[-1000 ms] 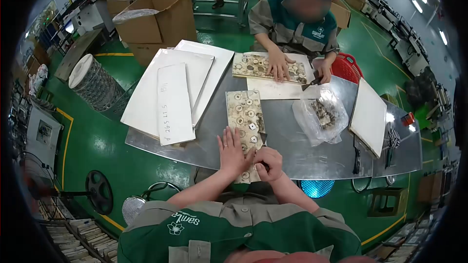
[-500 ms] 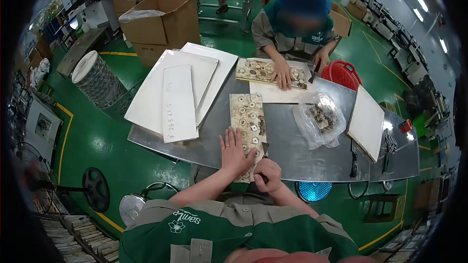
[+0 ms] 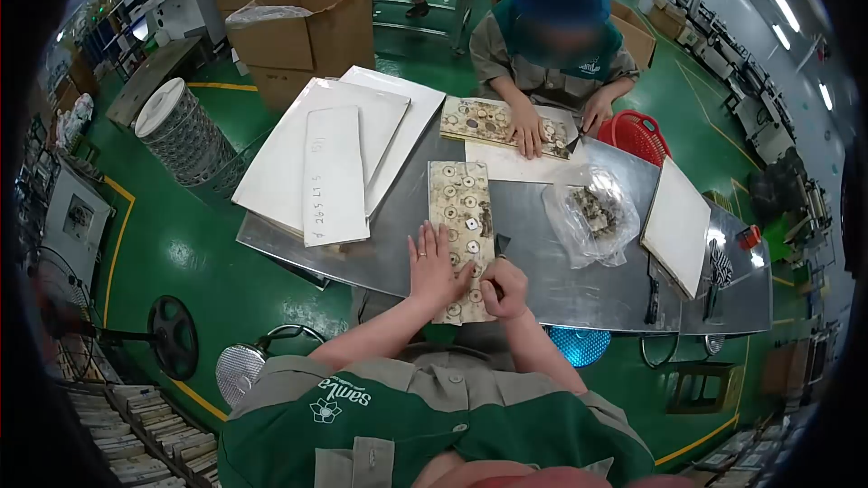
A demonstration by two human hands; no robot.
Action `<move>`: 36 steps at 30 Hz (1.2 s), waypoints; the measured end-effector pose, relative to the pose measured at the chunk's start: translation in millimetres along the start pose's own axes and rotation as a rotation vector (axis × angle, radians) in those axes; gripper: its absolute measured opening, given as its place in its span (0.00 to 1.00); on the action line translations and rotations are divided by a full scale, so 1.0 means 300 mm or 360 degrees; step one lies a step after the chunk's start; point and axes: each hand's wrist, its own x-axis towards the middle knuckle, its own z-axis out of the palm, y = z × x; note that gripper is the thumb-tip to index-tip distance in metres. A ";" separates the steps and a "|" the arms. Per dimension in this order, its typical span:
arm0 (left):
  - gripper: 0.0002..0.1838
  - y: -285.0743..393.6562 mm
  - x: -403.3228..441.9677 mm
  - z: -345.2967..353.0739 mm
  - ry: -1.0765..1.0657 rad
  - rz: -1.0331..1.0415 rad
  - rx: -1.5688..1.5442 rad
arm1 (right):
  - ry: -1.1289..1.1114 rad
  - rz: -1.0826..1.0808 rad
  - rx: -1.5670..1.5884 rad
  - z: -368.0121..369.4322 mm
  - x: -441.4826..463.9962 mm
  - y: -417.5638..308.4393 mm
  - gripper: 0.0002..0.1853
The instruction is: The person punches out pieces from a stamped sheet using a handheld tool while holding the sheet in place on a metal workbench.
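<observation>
My left hand (image 3: 436,269) lies flat with fingers spread on a long, stained board (image 3: 461,203) marked with rows of round shapes. The board lies lengthwise in front of me, its near end at the table edge. My right hand (image 3: 506,289) is closed in a fist at the board's right edge, around a scraper (image 3: 503,243) whose dark, flared blade points away from me. The fist hides the scraper's handle. Whether the blade touches the board I cannot tell.
Across the metal table (image 3: 398,258) a co-worker presses a hand on a similar board (image 3: 488,123). Large white sheets (image 3: 333,172) lie left. To the right are a plastic bag of scraps (image 3: 592,217), a white board (image 3: 676,226), a knife (image 3: 652,294) and a red basket (image 3: 633,136).
My right hand and the scraper have moved a little away from me along the board's right edge. My left hand stays on the board. The whole view has shifted slightly.
</observation>
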 end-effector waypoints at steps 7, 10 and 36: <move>0.55 -0.005 0.004 0.008 -0.0002 0.0005 0.0019 | 0.0145 0.0086 0.0303 -0.044 -0.040 -0.055 0.17; 0.55 -0.007 0.003 0.015 -0.0003 0.0000 0.0006 | 0.0164 0.0221 0.0484 -0.088 -0.048 -0.106 0.15; 0.53 -0.004 0.000 -0.003 -0.0031 -0.0003 -0.0053 | -0.0088 -0.0115 0.0362 -0.012 -0.021 -0.087 0.14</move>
